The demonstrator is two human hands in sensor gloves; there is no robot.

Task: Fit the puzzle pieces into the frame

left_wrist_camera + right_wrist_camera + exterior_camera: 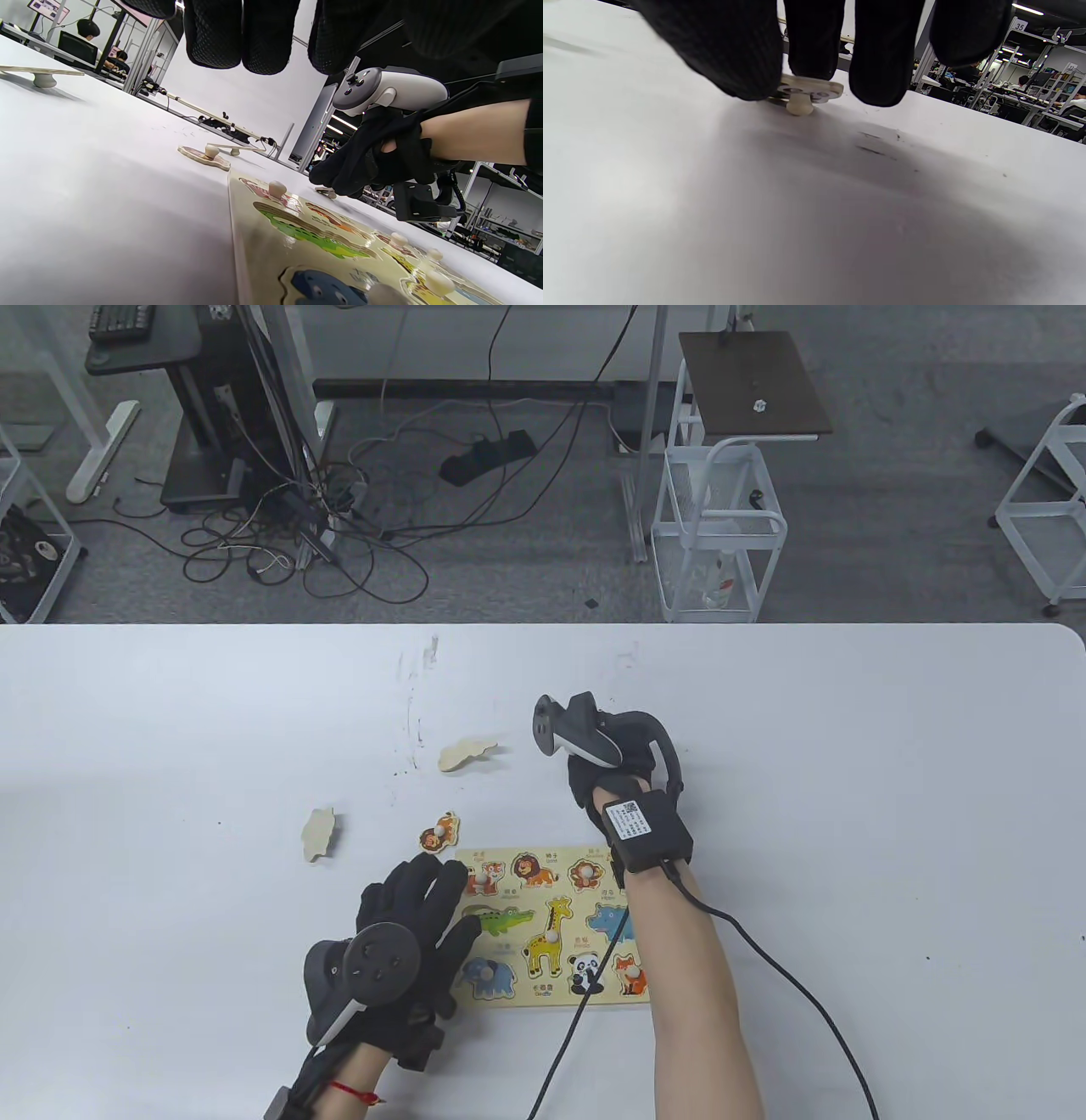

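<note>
Left to right on the white tabletop [170,729]: blank-side-up pc [318,833] lay left of center, face down, knob underneath. Second face-down pc [465,754] sat further toward the far edge, near tabletop center; in left wrist view it stood propped on its knob. Face-up orange animal pc [439,831] lay just off the frame's far-left corner, apart from it.

Left hand [407,937] was flat, fingers spread, grip released, holding nothing. Fingertips rested on the left edge of the puzzle frame [556,994], near the tiger and crocodile slots. Tracker on back of hand.

Frame sat near the tabletop's near edge, roughly center. Seated pcs visible: tiger, lion, monkey in far row; crocodile, giraffe, hippo in mid row; elephant, panda, fox in near row. Right forearm crossed over the frame's right side, hiding part of it.

Right hand [615,768] was beyond the frame's far edge, palm down, fingers curled onto the tabletop. Right wrist view showed fingertips [734,55] closed on a small pc [808,91], knob pointing down and touching the tabletop, plate tilted up off the surface. Grip was pinching that pc's edge. Couldn't tell which animal; printed face was barely visible.
</note>
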